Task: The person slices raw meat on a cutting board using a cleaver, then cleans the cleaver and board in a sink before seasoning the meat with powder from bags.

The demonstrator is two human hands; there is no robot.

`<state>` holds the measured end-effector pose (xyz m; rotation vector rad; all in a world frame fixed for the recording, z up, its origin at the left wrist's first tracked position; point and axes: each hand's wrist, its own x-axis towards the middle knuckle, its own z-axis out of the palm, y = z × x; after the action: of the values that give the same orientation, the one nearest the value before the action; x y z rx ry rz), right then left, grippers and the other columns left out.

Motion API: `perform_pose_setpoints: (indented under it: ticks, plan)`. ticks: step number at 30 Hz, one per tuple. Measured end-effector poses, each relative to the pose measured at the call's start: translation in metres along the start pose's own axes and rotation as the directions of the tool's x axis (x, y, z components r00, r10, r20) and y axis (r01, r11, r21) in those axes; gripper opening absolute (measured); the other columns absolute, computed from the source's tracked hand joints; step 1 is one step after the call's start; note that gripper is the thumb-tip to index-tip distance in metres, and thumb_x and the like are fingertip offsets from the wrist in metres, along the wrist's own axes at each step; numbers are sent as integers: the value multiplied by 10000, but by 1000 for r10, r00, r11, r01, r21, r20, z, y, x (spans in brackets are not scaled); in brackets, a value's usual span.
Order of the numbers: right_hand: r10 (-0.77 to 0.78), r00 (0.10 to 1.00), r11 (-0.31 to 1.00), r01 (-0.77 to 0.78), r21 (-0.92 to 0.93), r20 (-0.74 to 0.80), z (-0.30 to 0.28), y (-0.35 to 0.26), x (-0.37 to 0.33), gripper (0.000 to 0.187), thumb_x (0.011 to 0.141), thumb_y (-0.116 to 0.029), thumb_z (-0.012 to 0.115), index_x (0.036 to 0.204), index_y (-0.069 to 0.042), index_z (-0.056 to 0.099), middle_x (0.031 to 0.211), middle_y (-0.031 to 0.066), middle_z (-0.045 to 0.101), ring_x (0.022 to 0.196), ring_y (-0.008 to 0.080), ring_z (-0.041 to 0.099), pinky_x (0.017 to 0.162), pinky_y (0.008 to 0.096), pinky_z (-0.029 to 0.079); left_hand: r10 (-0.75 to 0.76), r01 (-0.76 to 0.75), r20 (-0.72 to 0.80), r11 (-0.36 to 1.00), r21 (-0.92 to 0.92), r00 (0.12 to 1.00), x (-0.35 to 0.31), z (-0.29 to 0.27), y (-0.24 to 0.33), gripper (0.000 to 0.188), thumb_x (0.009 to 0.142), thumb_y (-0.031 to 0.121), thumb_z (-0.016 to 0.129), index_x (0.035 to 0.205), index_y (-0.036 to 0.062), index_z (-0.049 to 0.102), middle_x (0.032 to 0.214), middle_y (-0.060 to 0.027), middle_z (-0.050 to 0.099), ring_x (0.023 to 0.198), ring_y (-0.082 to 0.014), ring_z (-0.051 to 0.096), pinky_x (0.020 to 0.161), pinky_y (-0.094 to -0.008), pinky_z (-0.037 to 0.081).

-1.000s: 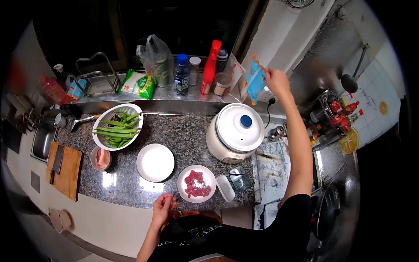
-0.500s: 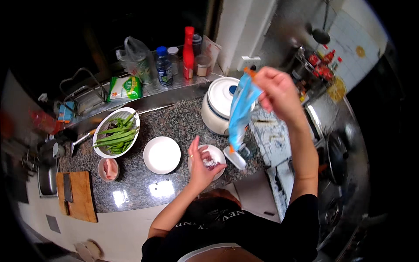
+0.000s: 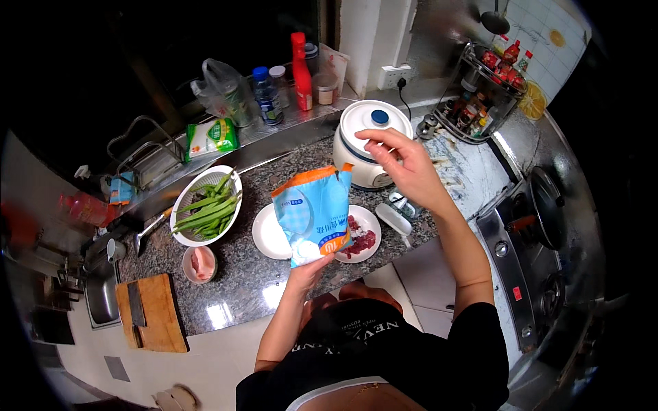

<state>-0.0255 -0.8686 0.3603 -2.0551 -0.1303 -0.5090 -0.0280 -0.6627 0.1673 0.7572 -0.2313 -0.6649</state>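
My left hand (image 3: 308,272) grips the lower edge of a blue and orange salt bag (image 3: 312,216), held upright above the counter. My right hand (image 3: 408,166) is empty, its fingers curved and apart, in front of an electric stew pot (image 3: 348,140) with a white lid and blue knob. Behind the bag's right side sits a white plate (image 3: 372,254) of chopped red meat (image 3: 362,240) with white powder on it. The bag also partly covers another white plate (image 3: 264,233) on the left. A small clear container (image 3: 404,204) with a white flap lid (image 3: 393,220) lies right of the meat.
Left on the granite counter are a white colander (image 3: 179,231) of green vegetables, a small bowl (image 3: 188,271) with pale meat, and a cutting board (image 3: 161,312) with a knife. Bottles line the back ledge. A seasoning rack (image 3: 473,103) and a stove (image 3: 507,274) stand right.
The salt bag has passed from my raised right hand to my left. My left hand has come away from the meat plate. My right hand has let go of the bag and lowered.
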Motion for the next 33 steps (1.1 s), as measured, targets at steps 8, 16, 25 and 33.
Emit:
perform_pose_setpoints:
  ticks: [8, 16, 25, 33]
  plan:
    - [73, 900, 993, -106, 53, 430, 40, 22, -2, 119, 786, -121, 576, 820, -8, 586, 673, 25, 573, 623, 83, 516, 592, 219, 422, 6, 0, 90, 997, -73, 996, -28, -23, 6, 623, 661, -81, 608, 1220, 37, 357, 1136, -110, 499, 1070, -251, 473, 935, -398, 353]
    - [49, 970, 993, -72, 91, 239, 69, 15, -30, 94, 747, -59, 604, 816, 0, 580, 722, 41, 601, 656, 91, 560, 619, 217, 443, -24, 91, 167, 908, -409, 986, -37, -41, 7, 615, 719, 28, 622, 1241, 14, 297, 1181, -157, 453, 1105, -323, 436, 888, -509, 399]
    - [190, 981, 974, -185, 132, -27, 53, 47, -80, 86, 734, -13, 614, 807, 9, 574, 747, 44, 594, 681, 88, 562, 619, 214, 451, -191, 209, 89, 927, -311, 978, -27, -42, -6, 599, 731, 150, 643, 1197, -51, 324, 1129, -232, 461, 1032, -429, 458, 784, -480, 480]
    - [-217, 938, 971, 235, -36, 272, 32, 25, -55, 90, 723, -77, 603, 789, -22, 576, 739, 74, 582, 680, 223, 543, 610, 300, 436, -205, 217, 85, 962, -166, 975, -15, -45, -15, 734, 672, 186, 706, 1252, 34, 283, 1203, -120, 440, 1100, -283, 445, 933, -476, 361]
